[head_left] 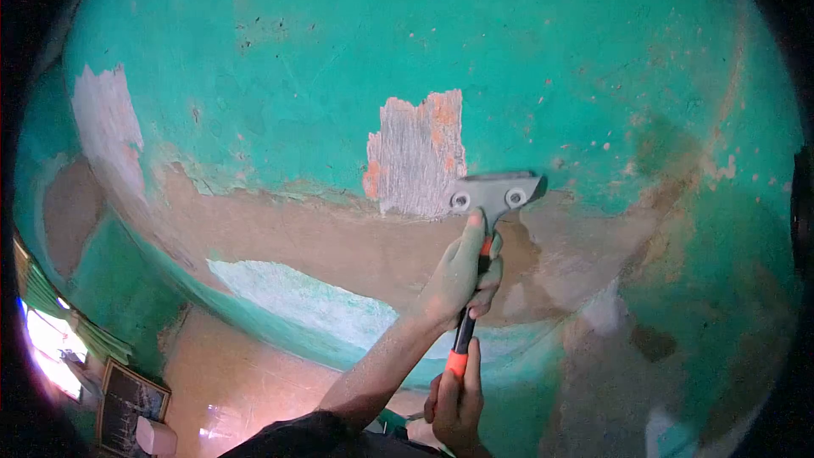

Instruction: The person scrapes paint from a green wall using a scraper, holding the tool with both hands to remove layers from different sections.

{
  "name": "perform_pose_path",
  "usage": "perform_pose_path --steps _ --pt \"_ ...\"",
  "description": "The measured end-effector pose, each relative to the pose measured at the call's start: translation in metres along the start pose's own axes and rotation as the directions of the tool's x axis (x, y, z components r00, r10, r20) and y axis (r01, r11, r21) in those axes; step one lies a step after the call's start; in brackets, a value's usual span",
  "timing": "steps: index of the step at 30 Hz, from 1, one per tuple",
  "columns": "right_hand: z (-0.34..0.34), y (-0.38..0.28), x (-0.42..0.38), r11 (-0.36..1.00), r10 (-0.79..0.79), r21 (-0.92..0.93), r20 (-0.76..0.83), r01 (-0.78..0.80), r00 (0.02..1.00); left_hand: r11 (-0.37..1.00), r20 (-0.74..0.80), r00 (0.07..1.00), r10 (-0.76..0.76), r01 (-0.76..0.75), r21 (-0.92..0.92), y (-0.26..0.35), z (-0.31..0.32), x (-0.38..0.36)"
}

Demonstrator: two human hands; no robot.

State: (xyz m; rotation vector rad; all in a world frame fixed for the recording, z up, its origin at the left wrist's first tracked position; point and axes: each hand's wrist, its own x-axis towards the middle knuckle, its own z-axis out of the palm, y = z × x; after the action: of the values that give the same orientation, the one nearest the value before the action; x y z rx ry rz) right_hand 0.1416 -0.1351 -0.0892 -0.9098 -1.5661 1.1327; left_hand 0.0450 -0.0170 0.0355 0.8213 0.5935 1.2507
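Observation:
A wide-bladed scraper (496, 193) with an orange and black handle is held up against the green wall (314, 76). Its blade touches the wall beside the lower right corner of a bare whitish patch (420, 153). My left hand (466, 271) wraps round the upper handle just below the head, one digit stretched up toward the blade. Lower down, my right hand (458, 399) grips the orange end of the same handle. Part of the right hand's grip is hidden behind its fingers.
A brown bare band (322, 237) crosses the wall, with a pale peeled area (305, 301) below it. Another scraped patch (110, 119) lies at the left. At the lower left are a bright window (55, 343), a green curtain (80, 314) and a dark framed board (131, 407).

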Motion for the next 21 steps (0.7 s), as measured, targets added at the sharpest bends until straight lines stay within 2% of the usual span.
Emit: perform_pose_path --steps 2,5,7,9,10,12,14,18,21 --pt "-0.004 -0.024 0.013 0.973 0.113 0.199 0.021 -0.115 0.993 1.0 0.012 1.0 0.006 -0.006 0.011 0.004 0.002 0.002" --pt "0.004 -0.027 0.008 0.946 0.183 0.273 -0.006 -0.175 0.983 1.0 0.007 1.0 -0.013 0.013 0.009 0.004 0.001 0.0" --pt "0.004 -0.025 0.005 0.954 0.184 0.24 -0.006 -0.177 0.983 0.999 -0.011 0.999 -0.044 0.044 0.0 -0.003 -0.002 -0.003" --pt "-0.002 -0.033 0.008 0.967 0.15 0.206 0.008 -0.149 0.989 1.0 0.006 1.0 -0.001 0.001 0.015 0.006 0.003 0.0" --pt "-0.003 -0.031 0.01 0.971 0.08 0.223 0.021 -0.082 0.997 1.0 0.018 1.0 0.019 -0.02 0.021 0.008 0.005 0.001" --pt "0.0 -0.019 0.009 0.997 -0.049 -0.052 -0.002 0.049 0.999 1.0 0.044 0.999 0.007 -0.007 -0.002 0.003 -0.001 0.0" --pt "0.003 -0.029 0.002 0.943 0.169 0.29 0.004 -0.163 0.986 1.0 0.044 0.999 0.0 0.0 -0.007 0.003 -0.002 0.0" --pt "0.001 -0.03 0.013 0.97 0.076 0.233 0.011 -0.076 0.997 1.0 0.027 1.0 0.011 -0.011 0.009 0.01 0.002 0.001" --pt "0.002 -0.035 0.008 0.96 0.115 0.254 0.027 -0.118 0.993 1.0 0.025 1.0 -0.016 0.017 -0.023 0.006 0.003 -0.002"
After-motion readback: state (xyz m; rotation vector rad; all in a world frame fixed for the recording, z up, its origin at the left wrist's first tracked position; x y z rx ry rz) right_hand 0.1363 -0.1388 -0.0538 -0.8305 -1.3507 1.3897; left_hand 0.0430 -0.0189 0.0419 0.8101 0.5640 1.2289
